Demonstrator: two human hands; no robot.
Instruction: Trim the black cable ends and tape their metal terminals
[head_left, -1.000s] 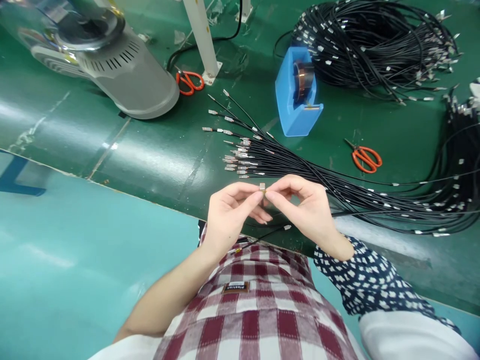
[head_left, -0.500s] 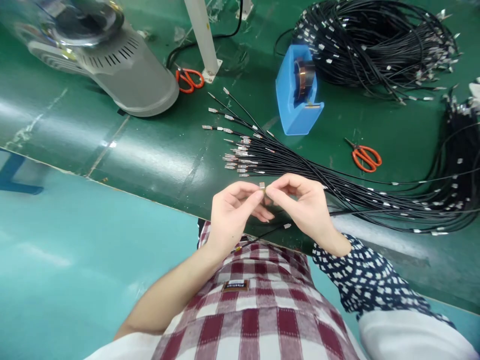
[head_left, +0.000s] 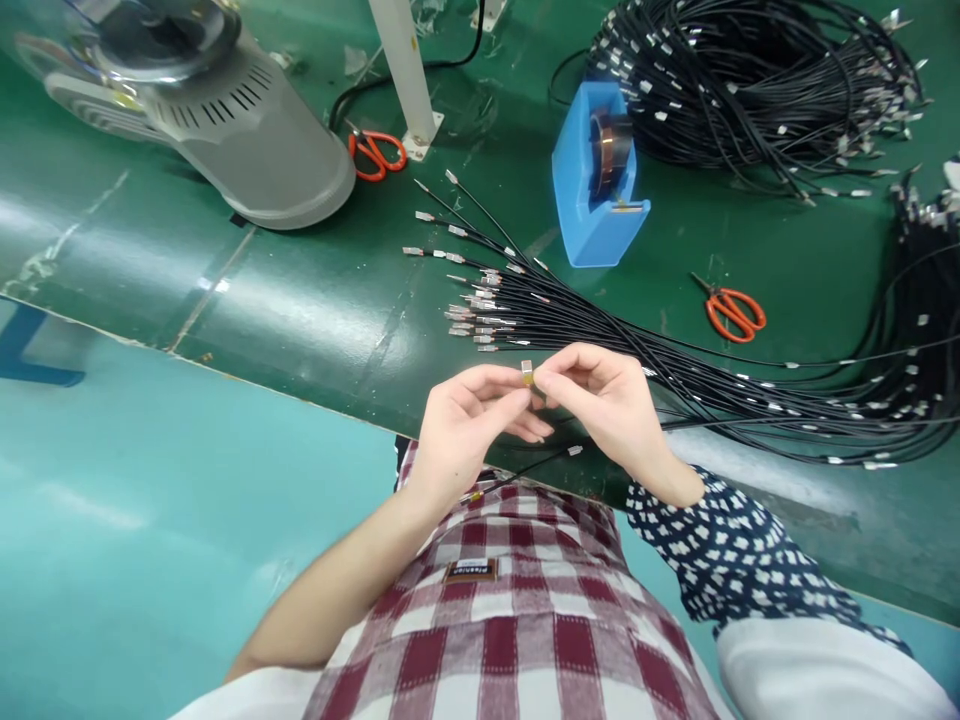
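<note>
While cable ends fan out beyond my fingers, my left hand (head_left: 463,425) and right hand (head_left: 611,405) pinch a small silvery connector (head_left: 527,368) between them, near the black cables (head_left: 570,320); its yellowish lower part looks like tape.

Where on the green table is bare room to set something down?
Widest: the table between the grey machine, the cable tips and the near edge. Smaller: between the blue dispenser, the right scissors and the coil. Crowded: beyond and beside the right hand, where the cables spread, and at the coil.
</note>
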